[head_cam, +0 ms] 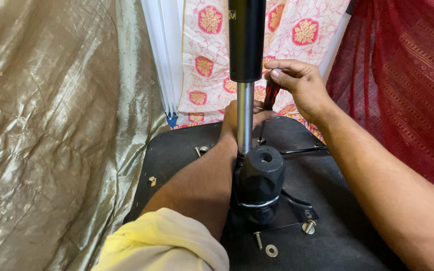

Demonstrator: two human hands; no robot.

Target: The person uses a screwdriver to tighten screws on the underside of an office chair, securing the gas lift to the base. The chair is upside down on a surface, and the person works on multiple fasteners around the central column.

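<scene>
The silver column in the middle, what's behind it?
Behind the silver column, the left hand rests on the black seat base near the screwdriver gripped by the right hand. The column hides the left palm and the screwdriver's tip.

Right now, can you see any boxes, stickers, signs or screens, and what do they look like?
Small pale square label: near the top of the black gas-lift cylinder, on its left edge; print too small to tell.
No boxes, signs or screens in view.
</scene>
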